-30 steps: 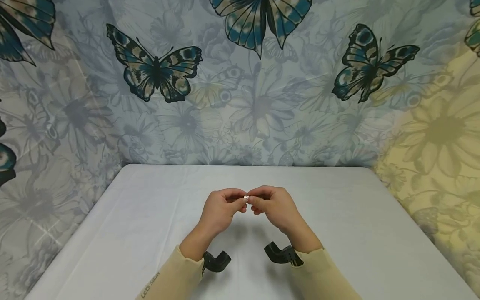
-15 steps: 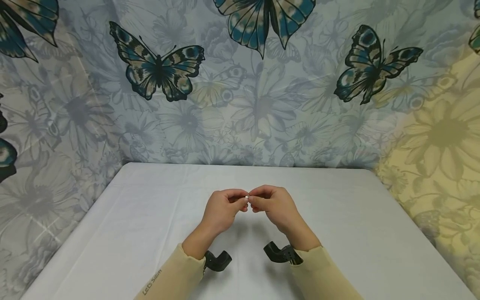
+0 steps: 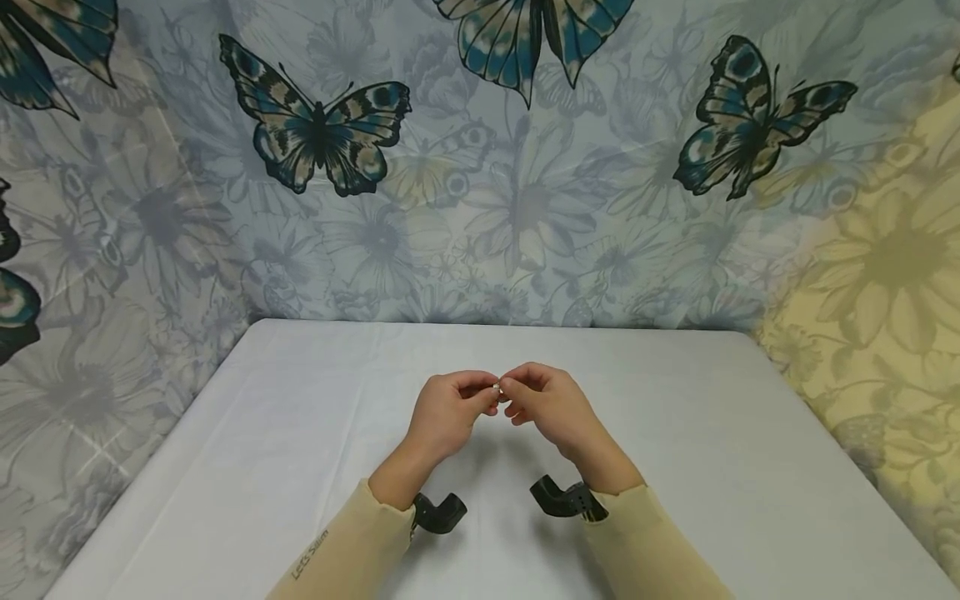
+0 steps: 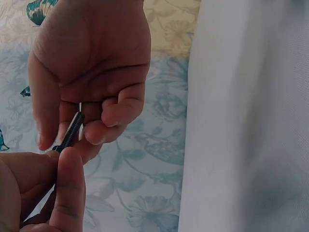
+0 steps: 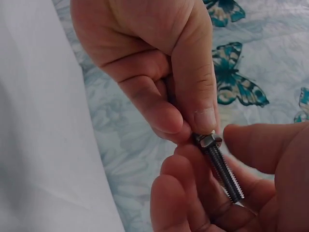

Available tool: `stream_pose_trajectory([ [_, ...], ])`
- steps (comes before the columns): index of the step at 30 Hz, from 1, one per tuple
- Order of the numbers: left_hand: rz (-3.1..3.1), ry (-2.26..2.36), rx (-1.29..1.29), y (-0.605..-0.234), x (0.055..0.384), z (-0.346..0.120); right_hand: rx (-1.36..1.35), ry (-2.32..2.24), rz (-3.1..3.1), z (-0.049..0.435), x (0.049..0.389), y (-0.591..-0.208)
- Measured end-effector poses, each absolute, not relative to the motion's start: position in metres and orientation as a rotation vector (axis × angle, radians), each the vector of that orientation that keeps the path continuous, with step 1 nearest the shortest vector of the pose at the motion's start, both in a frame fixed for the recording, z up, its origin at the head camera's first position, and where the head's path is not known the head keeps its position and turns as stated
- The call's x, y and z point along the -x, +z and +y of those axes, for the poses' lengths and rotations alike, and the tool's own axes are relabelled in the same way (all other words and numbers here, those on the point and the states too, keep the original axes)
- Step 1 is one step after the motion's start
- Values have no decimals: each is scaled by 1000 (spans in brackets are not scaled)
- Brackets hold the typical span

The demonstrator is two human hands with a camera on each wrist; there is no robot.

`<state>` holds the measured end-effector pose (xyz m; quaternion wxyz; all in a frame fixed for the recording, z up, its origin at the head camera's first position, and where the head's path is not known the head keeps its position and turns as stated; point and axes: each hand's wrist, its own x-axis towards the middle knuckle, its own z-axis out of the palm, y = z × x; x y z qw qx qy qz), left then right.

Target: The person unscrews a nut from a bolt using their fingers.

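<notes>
Bolt of silver metal with a long ridged stem (image 5: pixel 225 174) is already up above the white cloth-covered bench (image 3: pixel 262 433), so I'd say lifting is done. The left hand (image 3: pixel 446 412) pinches the bolt near its shiny six-sided end (image 5: pixel 211 140). The right hand (image 3: pixel 543 404) is loosely bent around the stem, thumb just off it. Letting go isn't done; I can't tell what else is left.

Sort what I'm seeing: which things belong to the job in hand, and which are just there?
In the job:
Silver-grey, threaded metal bolt with a hexagonal end
Bare left hand, its fingers pinching that end
Bare right hand, beside the bolt's threaded shaft

Just there:
White cloth-covered table
Blue-and-yellow floral backdrop with butterflies
Two curved black wrist cameras
Cream long sleeves
</notes>
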<state>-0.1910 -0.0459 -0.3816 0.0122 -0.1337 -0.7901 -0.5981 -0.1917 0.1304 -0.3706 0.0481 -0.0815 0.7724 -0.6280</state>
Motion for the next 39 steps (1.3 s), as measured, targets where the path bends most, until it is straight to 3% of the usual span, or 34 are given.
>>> stream_pose_trajectory([
  [39, -2508, -1853, 371, -382, 194, -50, 316, -1803, 2502, 127, 194, -369],
])
